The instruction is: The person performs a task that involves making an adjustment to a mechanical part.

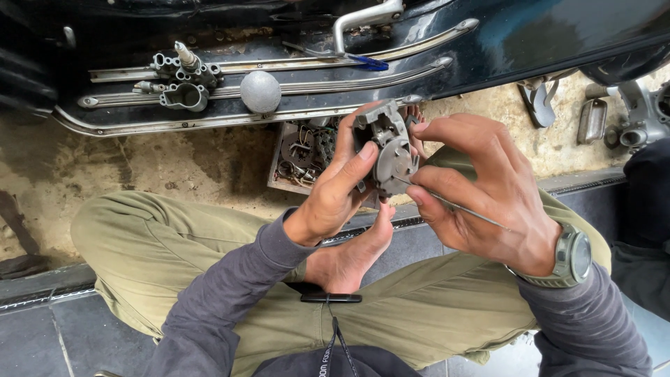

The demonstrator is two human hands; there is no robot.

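my left hand (pixel 335 192) is wrapped round a small grey metal engine part (pixel 388 146), thumb across its front, fingers behind, held up in front of me at chest height with its round face turned toward my right. my right hand (pixel 481 188) pinches a thin metal rod (pixel 453 204), closed tight on it. the rod's long axis runs from low right by my wrist up-left, tip touching or just at the round face of the part; can't tell if it's actually inside a hole. so the part lies left of the right hand's grip, right along the rod's line. wristwatch (pixel 572 257) on the right wrist. i'm sitting cross-legged, bare foot (pixel 349 258) below the hands. behind: dark scooter floorboard (pixel 230 112) with loose carburettor bits (pixel 183 80) and a grey round knob (pixel 260 91), box of small parts (pixel 301 153) under it.
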